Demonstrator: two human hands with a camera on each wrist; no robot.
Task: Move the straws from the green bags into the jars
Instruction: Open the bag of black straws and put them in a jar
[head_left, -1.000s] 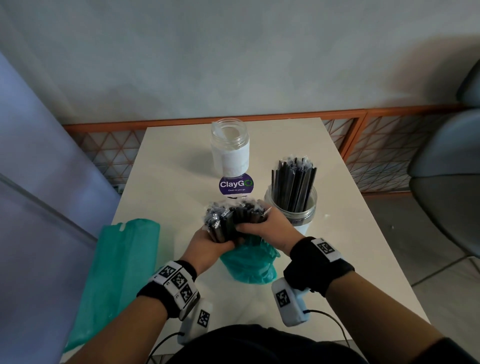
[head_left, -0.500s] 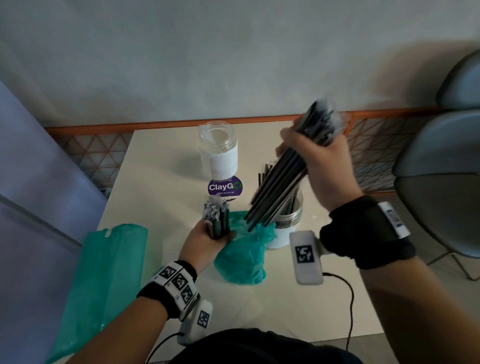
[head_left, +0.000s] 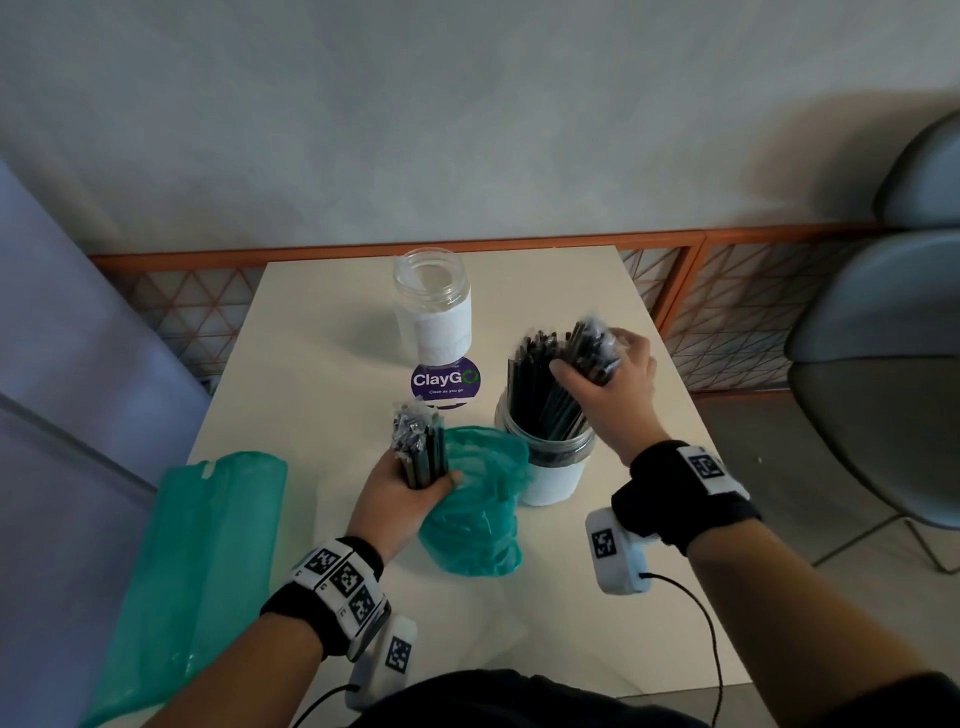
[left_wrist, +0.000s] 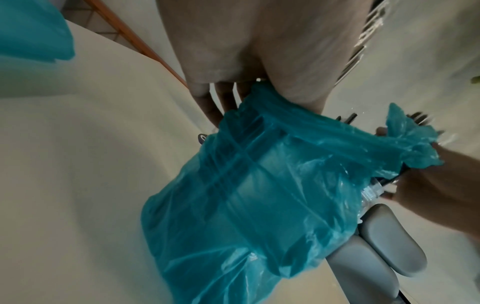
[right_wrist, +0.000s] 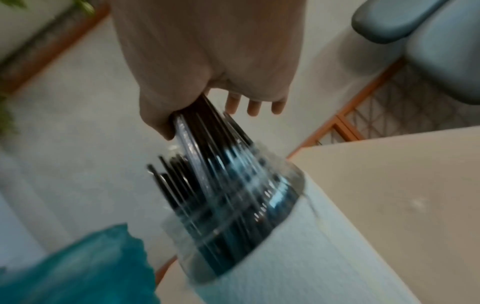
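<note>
Gripping a bundle of black straws (head_left: 563, 374) by its upper part, the right hand (head_left: 615, 384) holds it with the lower ends inside the near jar (head_left: 545, 457), which stands on the table (head_left: 322, 374) and already contains other dark straws. In the right wrist view the thumb presses the bundle from one side; three fingertips (right_wrist: 253, 108) show past the far side of the palm, slightly apart from one another. That view is blurred, so finer finger contact cannot be determined.

Just left of the near jar, the left hand (head_left: 408, 499) grips a smaller bundle of wrapped straws (head_left: 418, 449) upright, fingers curled round its lower part. The same hand also bunches the neck of the crumpled green bag (head_left: 478, 504), which rests on the table touching the near jar's left side. In the left wrist view the bag (left_wrist: 259, 195) fills the centre and hides most of the fingers.

Behind the near jar and slightly to its left stands the far jar (head_left: 431, 306), clear with a white label. A round purple "ClayGo" sticker (head_left: 445, 378) lies on the table at its base. Well left of the near jar, a flat green bag (head_left: 197, 561) hangs over the table's left edge. To the right of the near jar, beyond the table edge, is a grey chair (head_left: 878, 374).
</note>
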